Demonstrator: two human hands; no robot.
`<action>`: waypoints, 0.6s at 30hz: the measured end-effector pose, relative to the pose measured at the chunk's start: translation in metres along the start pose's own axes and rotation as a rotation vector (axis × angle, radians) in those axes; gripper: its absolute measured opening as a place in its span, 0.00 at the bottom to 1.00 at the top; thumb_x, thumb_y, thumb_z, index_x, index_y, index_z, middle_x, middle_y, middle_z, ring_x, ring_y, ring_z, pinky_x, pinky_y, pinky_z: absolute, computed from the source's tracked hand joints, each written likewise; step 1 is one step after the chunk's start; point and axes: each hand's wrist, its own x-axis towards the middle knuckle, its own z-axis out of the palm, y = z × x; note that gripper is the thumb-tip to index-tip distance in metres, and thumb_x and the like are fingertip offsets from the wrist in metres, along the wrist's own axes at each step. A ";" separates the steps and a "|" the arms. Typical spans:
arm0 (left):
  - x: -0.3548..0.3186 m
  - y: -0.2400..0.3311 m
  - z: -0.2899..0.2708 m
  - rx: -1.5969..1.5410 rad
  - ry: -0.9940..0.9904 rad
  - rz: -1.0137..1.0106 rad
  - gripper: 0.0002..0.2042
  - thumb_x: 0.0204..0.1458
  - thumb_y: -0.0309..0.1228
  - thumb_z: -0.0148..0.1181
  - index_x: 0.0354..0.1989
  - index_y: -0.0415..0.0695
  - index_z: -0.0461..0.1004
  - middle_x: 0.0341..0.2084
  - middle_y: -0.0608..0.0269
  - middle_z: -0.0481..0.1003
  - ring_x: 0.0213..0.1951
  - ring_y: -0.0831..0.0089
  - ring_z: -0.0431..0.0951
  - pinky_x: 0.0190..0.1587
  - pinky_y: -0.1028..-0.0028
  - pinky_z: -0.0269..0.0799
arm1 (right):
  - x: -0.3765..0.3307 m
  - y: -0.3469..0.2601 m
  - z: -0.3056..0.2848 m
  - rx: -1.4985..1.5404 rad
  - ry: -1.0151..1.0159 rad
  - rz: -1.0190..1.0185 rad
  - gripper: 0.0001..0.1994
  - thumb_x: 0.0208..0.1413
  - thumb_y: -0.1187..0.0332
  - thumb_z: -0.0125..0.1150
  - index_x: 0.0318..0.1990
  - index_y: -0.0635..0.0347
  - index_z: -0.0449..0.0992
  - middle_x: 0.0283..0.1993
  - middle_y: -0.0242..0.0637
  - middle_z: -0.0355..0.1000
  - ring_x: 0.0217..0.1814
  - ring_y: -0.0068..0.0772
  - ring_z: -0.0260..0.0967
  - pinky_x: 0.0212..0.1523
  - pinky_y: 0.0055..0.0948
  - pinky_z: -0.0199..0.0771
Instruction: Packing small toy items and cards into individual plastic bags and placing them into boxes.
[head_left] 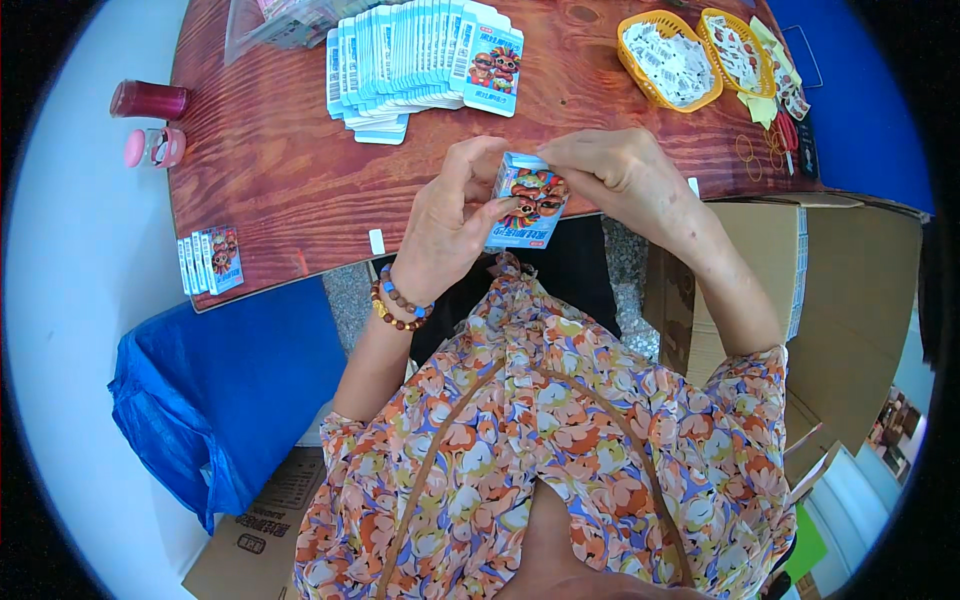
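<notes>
Over the table's near edge, my left hand [445, 215] grips a small blue box [532, 215] with cartoon figures on its front. The thumb lies across the front and the fingers go round the left side. My right hand [625, 175] is closed, its thumb and fingertips pinching at the top right of the same box. Those fingertips partly hide the box's top end, so I cannot tell whether its flap is closed. Beyond my hands, many matching boxes [492, 70] lie in a fanned, overlapping row. A few more of these boxes [222, 262] lie together at the table's left corner.
Two yellow baskets [718, 88] of small printed pieces stand at the far right. Close by lie red-handled scissors [786, 135] and rubber bands [748, 160]. Two jars [150, 100] stand on the left. A blue bag [230, 390] and an open carton [850, 300] flank me below.
</notes>
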 end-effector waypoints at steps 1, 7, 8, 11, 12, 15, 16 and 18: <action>-0.001 0.001 0.002 -0.009 0.019 -0.025 0.27 0.52 0.16 0.60 0.61 0.44 0.62 0.44 0.51 0.77 0.44 0.65 0.82 0.44 0.68 0.78 | -0.001 -0.001 -0.001 0.001 -0.001 -0.001 0.11 0.54 0.76 0.63 0.45 0.66 0.80 0.42 0.46 0.80 0.43 0.45 0.80 0.43 0.34 0.80; -0.002 -0.010 0.006 -0.111 0.033 -0.014 0.26 0.55 0.18 0.59 0.64 0.43 0.65 0.45 0.56 0.77 0.45 0.70 0.81 0.46 0.71 0.77 | -0.010 -0.006 0.003 -0.140 0.021 -0.028 0.17 0.56 0.77 0.62 0.53 0.63 0.77 0.48 0.44 0.79 0.47 0.41 0.80 0.46 0.34 0.80; -0.001 -0.013 0.005 -0.102 -0.005 0.000 0.26 0.56 0.19 0.58 0.64 0.43 0.65 0.46 0.57 0.77 0.45 0.71 0.80 0.46 0.72 0.77 | -0.012 -0.005 0.008 0.081 0.060 0.062 0.17 0.57 0.77 0.61 0.55 0.62 0.77 0.48 0.42 0.79 0.48 0.36 0.79 0.48 0.32 0.80; -0.002 -0.014 0.008 -0.220 0.018 -0.068 0.23 0.58 0.20 0.57 0.63 0.42 0.66 0.48 0.58 0.76 0.46 0.73 0.79 0.47 0.72 0.76 | -0.021 0.007 0.018 0.409 0.118 0.237 0.17 0.58 0.78 0.60 0.56 0.61 0.77 0.50 0.39 0.78 0.50 0.29 0.78 0.52 0.29 0.79; 0.000 -0.014 0.011 -0.226 0.015 -0.064 0.23 0.58 0.20 0.57 0.63 0.42 0.66 0.48 0.58 0.76 0.46 0.73 0.79 0.47 0.72 0.76 | -0.023 0.012 0.021 0.522 0.134 0.323 0.17 0.59 0.79 0.60 0.56 0.61 0.77 0.51 0.37 0.78 0.52 0.27 0.76 0.54 0.28 0.79; 0.000 -0.013 0.013 -0.324 0.028 -0.072 0.22 0.58 0.19 0.57 0.62 0.41 0.67 0.50 0.59 0.75 0.47 0.75 0.79 0.47 0.72 0.76 | -0.024 0.015 0.026 0.590 0.204 0.239 0.16 0.57 0.79 0.61 0.53 0.64 0.78 0.50 0.39 0.78 0.53 0.28 0.76 0.55 0.27 0.77; 0.000 -0.013 0.012 -0.339 0.035 -0.064 0.20 0.58 0.19 0.57 0.60 0.40 0.68 0.49 0.60 0.76 0.47 0.75 0.78 0.47 0.73 0.76 | -0.022 0.017 0.026 0.592 0.202 0.238 0.16 0.57 0.79 0.61 0.53 0.64 0.78 0.50 0.39 0.78 0.53 0.28 0.76 0.55 0.27 0.77; -0.005 -0.014 0.008 -0.345 0.058 -0.057 0.18 0.58 0.19 0.57 0.58 0.39 0.70 0.49 0.60 0.76 0.47 0.76 0.78 0.47 0.73 0.76 | -0.020 0.022 0.027 0.423 0.134 0.046 0.14 0.55 0.80 0.62 0.50 0.65 0.80 0.51 0.40 0.78 0.55 0.30 0.75 0.53 0.29 0.78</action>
